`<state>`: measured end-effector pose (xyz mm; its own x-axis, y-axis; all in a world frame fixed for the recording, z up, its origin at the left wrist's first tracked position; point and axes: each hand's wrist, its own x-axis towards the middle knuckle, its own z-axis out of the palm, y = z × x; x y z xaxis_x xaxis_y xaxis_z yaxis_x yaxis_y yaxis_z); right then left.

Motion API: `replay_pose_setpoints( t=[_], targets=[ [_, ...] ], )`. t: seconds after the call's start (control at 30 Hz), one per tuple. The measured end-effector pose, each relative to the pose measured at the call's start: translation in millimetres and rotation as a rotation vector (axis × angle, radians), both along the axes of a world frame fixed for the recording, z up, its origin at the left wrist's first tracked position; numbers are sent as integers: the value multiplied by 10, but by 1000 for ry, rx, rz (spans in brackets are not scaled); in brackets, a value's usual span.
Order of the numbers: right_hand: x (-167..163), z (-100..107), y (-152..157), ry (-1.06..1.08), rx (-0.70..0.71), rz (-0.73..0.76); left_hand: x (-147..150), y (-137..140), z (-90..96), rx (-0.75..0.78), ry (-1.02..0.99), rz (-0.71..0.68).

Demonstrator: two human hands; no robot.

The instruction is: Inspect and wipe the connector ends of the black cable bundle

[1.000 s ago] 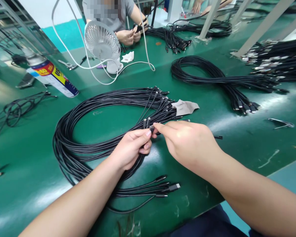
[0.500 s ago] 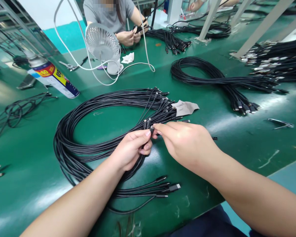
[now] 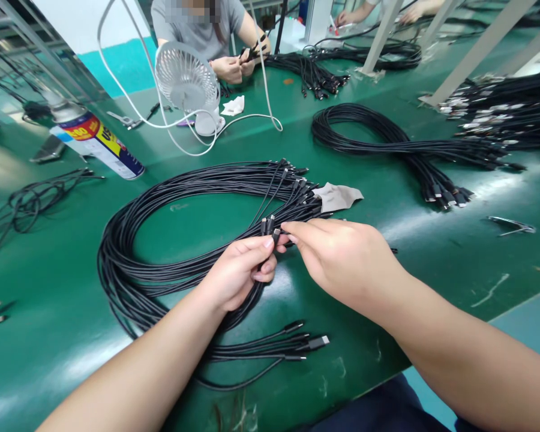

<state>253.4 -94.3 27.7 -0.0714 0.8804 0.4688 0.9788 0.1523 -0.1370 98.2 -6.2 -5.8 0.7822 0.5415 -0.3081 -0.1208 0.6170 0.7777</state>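
Note:
My left hand (image 3: 238,267) is closed around a few black cables, their plugs (image 3: 270,225) sticking up past the thumb with metal tips showing. Just right of those plugs, my right hand (image 3: 348,258) has its thumb and index finger pinched together. Anything between those fingertips is too small or hidden to make out. Under and behind both hands lies a large coil of black cables (image 3: 121,234) on the green table (image 3: 198,225). A grey cloth scrap (image 3: 339,197) touches the coil's plug ends. Nearer to me, several loose cable ends (image 3: 312,343) rest on the table.
A spray can (image 3: 103,141) and a small white fan (image 3: 186,78) with a white cord stand beyond the coil. Another cable coil (image 3: 360,126) and metal tweezers (image 3: 510,225) lie to the right. Across the table, a co-worker's hands (image 3: 229,68) hold cables.
My right fingertips have shifted slightly off the nearest plug, to the right. That plug's tip shows more plainly now. My left hand has barely moved.

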Motion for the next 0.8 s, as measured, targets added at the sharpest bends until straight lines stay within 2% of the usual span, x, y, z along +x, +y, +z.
replay_pose_setpoints(
  t=[0.07, 0.17, 0.3, 0.4, 0.53, 0.73, 0.8],
  targets=[
    [33, 1, 28, 132, -68, -9, -2, -2, 3, 0, 0, 6],
    [79, -35, 109, 438, -198, 23, -8, -8, -1, -5, 10, -2],
    [80, -106, 227, 823, -299, 177, -15, -15, -5, -6, 9, -82],
    [65, -131, 277, 782, -235, 203, -8, -17, 19, -12, 12, -76],
    [126, -115, 301, 561, -62, 29, 10, -25, 62, -33, 31, 14],
    [219, -54, 262, 705, -80, 16, 26, -47, 60, -12, 65, 57],
    [205, -25, 220, 663, -93, 6, 33, -53, 57, 21, 107, 99]
  ],
)
